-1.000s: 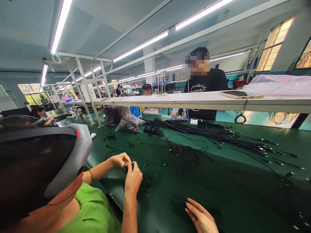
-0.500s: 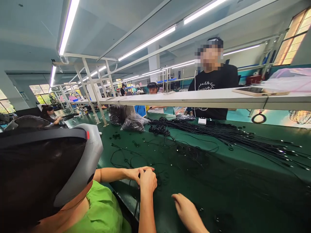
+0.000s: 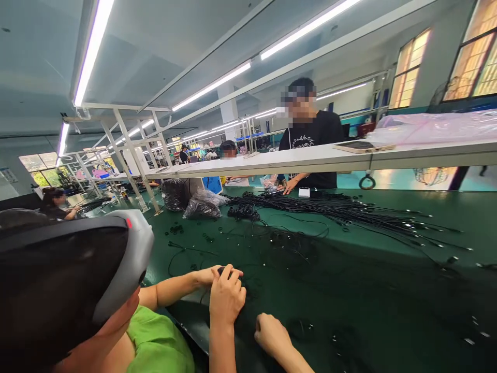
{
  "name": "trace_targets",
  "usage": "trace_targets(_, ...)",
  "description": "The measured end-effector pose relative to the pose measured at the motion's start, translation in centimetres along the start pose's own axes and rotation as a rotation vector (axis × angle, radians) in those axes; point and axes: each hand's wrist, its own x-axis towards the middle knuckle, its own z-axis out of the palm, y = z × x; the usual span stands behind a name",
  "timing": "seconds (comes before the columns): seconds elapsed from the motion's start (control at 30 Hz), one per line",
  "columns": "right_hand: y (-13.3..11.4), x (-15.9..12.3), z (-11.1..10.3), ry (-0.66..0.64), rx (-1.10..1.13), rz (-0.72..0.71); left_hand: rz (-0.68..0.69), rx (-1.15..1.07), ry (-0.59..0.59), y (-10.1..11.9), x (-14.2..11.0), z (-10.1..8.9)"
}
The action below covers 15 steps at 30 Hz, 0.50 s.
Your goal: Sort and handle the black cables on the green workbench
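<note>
Resting on the table (image 3: pixel 388 290), left hand (image 3: pixel 272 334) curled into a fist, contents hidden. Black rings (image 3: pixel 303 326) just right of fist; cables (image 3: pixel 349 212) well beyond fist, lying crosswise. Right hand unseen.

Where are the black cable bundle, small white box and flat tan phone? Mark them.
black cable bundle (image 3: pixel 349 210): head view, middle.
small white box (image 3: pixel 304 192): head view, top face.
flat tan phone (image 3: pixel 359 146): head view, screen.

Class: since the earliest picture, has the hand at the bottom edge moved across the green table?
Yes. The hand moved left, toward the co-worker's hands, and curled closed.
</note>
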Motion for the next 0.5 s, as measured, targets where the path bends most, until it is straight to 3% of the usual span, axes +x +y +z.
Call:
trace_targets(0.1, -2.2, -1.8, -1.6, 0.052, 0.116, -0.008, -0.051, -0.007, -0.088, 1.3, -0.2, -1.4)
trace_targets(0.3, -10.9, 0.8, -4.7, 0.378, 0.270, -0.083, -0.007, -0.070, -0.184, 2.4, -2.2, -1.5)
trace_targets(0.5, -14.2, -0.8, -5.3, 0.505, 0.299, -0.166, 0.103, -0.099, -0.178, 2.2, -5.0, -0.3)
